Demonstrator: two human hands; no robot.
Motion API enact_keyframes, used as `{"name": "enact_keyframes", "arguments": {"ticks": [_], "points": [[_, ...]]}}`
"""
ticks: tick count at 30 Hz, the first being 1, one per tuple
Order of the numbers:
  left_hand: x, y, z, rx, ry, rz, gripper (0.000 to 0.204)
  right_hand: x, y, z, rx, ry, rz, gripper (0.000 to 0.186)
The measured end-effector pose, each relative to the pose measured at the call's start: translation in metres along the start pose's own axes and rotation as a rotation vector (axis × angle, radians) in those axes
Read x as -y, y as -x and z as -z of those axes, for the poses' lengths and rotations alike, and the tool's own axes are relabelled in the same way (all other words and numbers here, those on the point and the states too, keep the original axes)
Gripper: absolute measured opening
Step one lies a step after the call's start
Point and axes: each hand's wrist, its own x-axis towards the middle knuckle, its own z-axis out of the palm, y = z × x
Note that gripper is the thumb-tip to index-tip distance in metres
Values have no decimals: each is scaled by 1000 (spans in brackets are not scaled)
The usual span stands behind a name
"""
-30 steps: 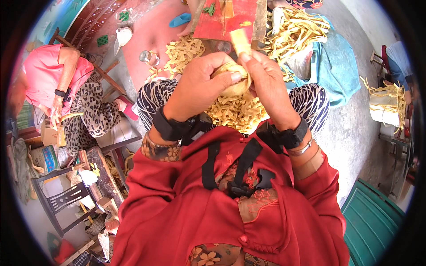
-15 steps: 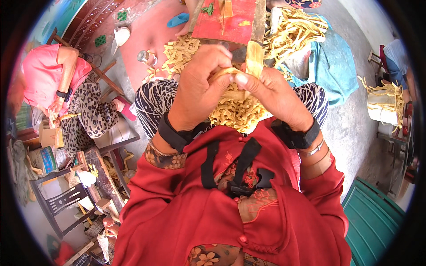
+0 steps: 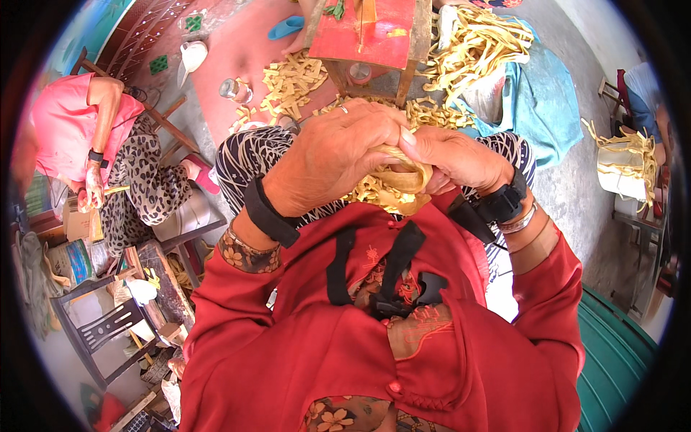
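Observation:
Over my lap, both hands work close together on one yellow flat strip (image 3: 412,178), bent into a loop. My left hand (image 3: 335,155) curls over its top, and the fingers are closed on it. Its other side is pinched by my right hand (image 3: 461,153), thumb against the left fingers. Part of the strip is hidden behind the hands. Just beneath, between my knees, lies a heap of short yellow folded pieces (image 3: 389,201).
A red-topped wooden bench (image 3: 363,39) stands ahead, with yellow pieces (image 3: 294,81) on the floor beside it. Long yellow strips (image 3: 482,45) lie on a blue cloth (image 3: 547,101) at right. A person in pink (image 3: 79,129) sits at left, near a dark chair (image 3: 108,327). A glass jar (image 3: 234,90) stands ahead-left.
Both hands have come down toward my lap and turned. The strip, whose end stood upright above the fingers, now curves in a loop below them.

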Motion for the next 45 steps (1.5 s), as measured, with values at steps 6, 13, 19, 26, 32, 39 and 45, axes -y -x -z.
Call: {"name": "enact_keyframes", "arguments": {"ticks": [6,13,19,26,32,39,45], "points": [[2,0,-2,-15,49,227,17,4,-2,8,-7,106,89,45],[-1,-7,-14,-302,932,529,16,2,-7,-4,-465,597,677,19],[4,-6,-17,-395,1267,505,26,7,-10,-5,-431,491,692,21],[-19,-13,-16,-421,1530,481,40,16,2,-12,-380,206,653,28],[-14,-12,-15,-296,1409,397,47,19,9,-6,-329,251,604,34],[-15,-14,-9,-194,990,528,37,6,5,-1,-377,324,595,33],[2,-14,-20,-260,471,251,32,1,-11,-7,-492,300,692,24]]}}
